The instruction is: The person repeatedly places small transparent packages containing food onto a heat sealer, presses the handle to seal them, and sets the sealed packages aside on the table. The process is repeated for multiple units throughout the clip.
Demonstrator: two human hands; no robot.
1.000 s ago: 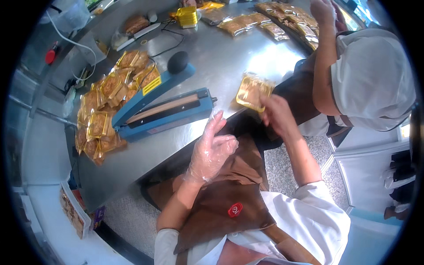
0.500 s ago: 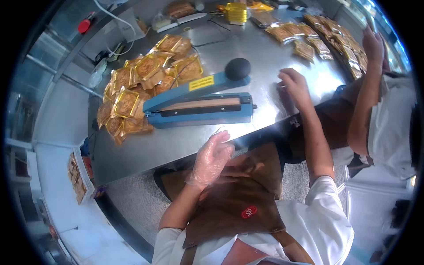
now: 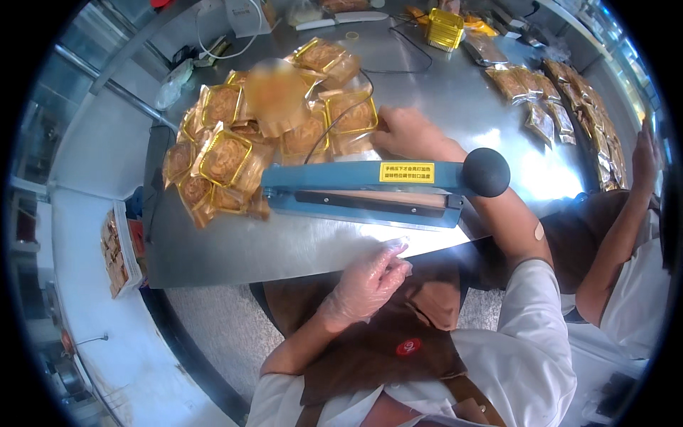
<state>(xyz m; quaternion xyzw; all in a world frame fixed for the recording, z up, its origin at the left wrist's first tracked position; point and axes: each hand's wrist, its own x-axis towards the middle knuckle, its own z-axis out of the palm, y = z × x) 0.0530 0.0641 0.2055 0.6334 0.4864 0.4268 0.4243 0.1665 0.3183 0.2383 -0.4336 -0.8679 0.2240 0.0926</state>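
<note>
My right hand (image 3: pixel 414 135), bare, reaches over the far side of a blue impulse sealer (image 3: pixel 356 206). Its curled fingers close on the right edge of a packaged pastry (image 3: pixel 352 114), a round baked piece on a gold tray in a bag. This packet lies at the right of a heap of similar packaged pastries (image 3: pixel 226 158). The sealer's lever, with a black ball knob (image 3: pixel 486 172), stands slightly raised over its base. In a clear plastic glove, my left hand (image 3: pixel 366 285) hovers by the table's near edge, thumb and index finger apart, nothing visible between them.
On the steel table (image 3: pixel 213 263), more flat packets (image 3: pixel 523 82) lie at the far right beside a long row of them (image 3: pixel 594 117). Gold trays (image 3: pixel 445 30), a knife (image 3: pixel 341 20) and a black cable stand farther back. Another person's arm (image 3: pixel 626 213) is at the right.
My right hand has moved left from beside the sealer to the packet behind it. My left hand stays near the table edge. The view has shifted.
</note>
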